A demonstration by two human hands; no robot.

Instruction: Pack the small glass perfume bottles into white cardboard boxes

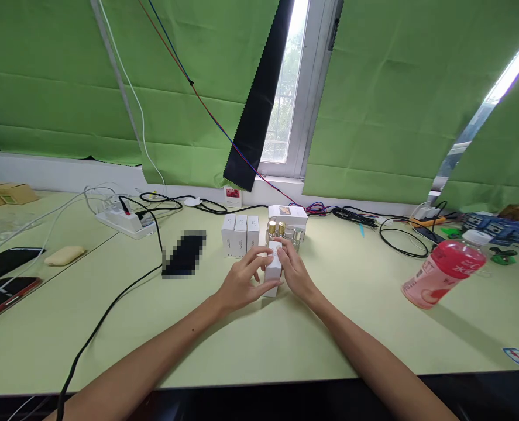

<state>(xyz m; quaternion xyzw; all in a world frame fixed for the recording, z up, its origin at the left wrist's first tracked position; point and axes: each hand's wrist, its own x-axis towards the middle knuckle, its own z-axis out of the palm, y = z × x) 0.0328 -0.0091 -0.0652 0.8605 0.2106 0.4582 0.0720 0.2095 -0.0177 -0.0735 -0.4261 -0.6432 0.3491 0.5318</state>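
Both of my hands are closed around a small white box (273,270) that stands upright on the pale green table (259,339). My left hand (241,280) grips its left side, with fingers curled over the top. My right hand (295,270) holds its right side. Just behind stand three more white boxes (240,235) in a row. To their right are small glass bottles with gold caps (277,229) and a larger white box (288,215).
A pink drink bottle (441,273) lies tilted at the right. A white power strip (125,221) with cables sits at the back left, a black cable (110,310) runs toward me. Two phones (4,275) and a yellow case (64,255) lie far left. Tangled cables (399,234) lie back right.
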